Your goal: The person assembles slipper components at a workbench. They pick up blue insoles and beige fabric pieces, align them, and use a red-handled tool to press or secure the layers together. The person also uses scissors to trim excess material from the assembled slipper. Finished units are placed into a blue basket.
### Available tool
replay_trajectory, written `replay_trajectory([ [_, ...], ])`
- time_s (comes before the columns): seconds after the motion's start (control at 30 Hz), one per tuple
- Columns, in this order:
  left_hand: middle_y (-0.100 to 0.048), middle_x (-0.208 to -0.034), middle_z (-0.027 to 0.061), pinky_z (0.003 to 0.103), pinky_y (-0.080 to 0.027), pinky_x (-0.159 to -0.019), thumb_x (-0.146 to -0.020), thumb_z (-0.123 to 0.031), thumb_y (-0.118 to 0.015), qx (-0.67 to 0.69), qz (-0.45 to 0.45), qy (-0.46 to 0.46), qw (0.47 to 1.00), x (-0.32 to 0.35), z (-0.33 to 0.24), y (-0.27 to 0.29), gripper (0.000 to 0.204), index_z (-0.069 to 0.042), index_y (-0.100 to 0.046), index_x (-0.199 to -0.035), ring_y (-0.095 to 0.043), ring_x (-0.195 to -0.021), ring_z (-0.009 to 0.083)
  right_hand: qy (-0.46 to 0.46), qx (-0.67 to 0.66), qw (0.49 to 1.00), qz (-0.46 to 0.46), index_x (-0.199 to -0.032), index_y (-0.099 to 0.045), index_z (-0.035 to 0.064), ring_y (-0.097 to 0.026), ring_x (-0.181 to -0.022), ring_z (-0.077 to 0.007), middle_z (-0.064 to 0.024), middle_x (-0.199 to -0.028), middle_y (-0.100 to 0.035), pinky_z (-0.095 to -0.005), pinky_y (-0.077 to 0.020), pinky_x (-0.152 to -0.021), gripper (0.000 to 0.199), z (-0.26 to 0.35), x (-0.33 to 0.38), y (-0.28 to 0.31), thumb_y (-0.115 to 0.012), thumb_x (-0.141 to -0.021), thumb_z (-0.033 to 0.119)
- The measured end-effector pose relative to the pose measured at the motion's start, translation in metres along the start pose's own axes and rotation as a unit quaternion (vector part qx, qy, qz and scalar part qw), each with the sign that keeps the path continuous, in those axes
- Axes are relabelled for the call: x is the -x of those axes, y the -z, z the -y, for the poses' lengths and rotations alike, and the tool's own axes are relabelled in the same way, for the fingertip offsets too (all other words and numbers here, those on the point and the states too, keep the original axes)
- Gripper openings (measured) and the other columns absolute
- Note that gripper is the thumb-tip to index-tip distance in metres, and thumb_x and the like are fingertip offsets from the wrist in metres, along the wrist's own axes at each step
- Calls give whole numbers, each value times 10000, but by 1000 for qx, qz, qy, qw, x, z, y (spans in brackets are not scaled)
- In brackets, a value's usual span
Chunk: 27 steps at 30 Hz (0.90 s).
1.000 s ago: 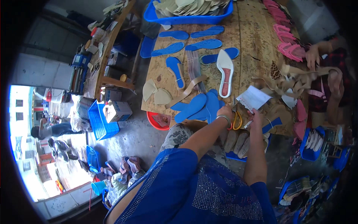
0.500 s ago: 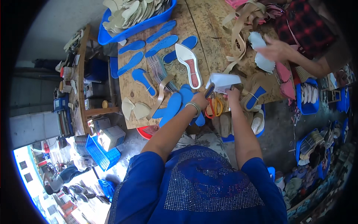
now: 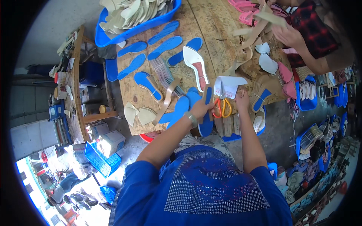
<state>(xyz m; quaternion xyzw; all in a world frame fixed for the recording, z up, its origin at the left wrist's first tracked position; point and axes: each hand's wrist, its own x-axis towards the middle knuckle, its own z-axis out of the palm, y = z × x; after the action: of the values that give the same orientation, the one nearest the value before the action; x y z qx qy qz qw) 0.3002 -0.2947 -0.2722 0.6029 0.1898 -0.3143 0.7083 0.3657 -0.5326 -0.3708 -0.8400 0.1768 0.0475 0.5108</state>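
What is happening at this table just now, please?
The person's left hand holds a narrow brown-and-blue piece. The right hand is at the edge of a white paper, and scissors are between the hands, blades over the paper. Further right, a co-worker's hand is at a tan strip.

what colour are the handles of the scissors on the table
The scissors have one orange-red handle and one yellow handle, best seen in the head view.

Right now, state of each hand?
Left hand: closed, holding a narrow tan-and-blue piece.
Right hand: curled at the edge of the white sheet; whether it grips cannot be told.
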Motion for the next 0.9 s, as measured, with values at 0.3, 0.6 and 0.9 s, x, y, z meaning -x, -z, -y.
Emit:
replay_trajectory([
  [0.3,-624,-766,49,274,-508,-662,-921,-193,-584,207,-69,-13,976,138,-24,100,167,-28,-597,-899,-607,-715,135,212,310,921,107,-1037,-618,32,-564,-916,-380,-192,-954,-599,-439,-459,-827,278,68,17,-43,-600,-764,83],
  [0.6,-608,-743,46,271,-496,-681,-922,-189,-579,130,36,-115,984,161,-54,103,175,-24,-588,-864,-594,-716,134,44,-136,888,436,-971,-662,11,-564,-660,-109,-41,-762,-644,-261,-444,-585,347,265,108,-69,-545,-932,335],
  [0.9,-607,-783,50,277,-503,-700,-920,-189,-585,206,95,-137,964,161,-51,90,170,-20,-579,-908,-598,-705,133,304,11,913,273,-922,-636,21,-523,-541,-179,-113,-642,-560,-308,-424,-524,309,275,154,-91,-508,-956,300],
])
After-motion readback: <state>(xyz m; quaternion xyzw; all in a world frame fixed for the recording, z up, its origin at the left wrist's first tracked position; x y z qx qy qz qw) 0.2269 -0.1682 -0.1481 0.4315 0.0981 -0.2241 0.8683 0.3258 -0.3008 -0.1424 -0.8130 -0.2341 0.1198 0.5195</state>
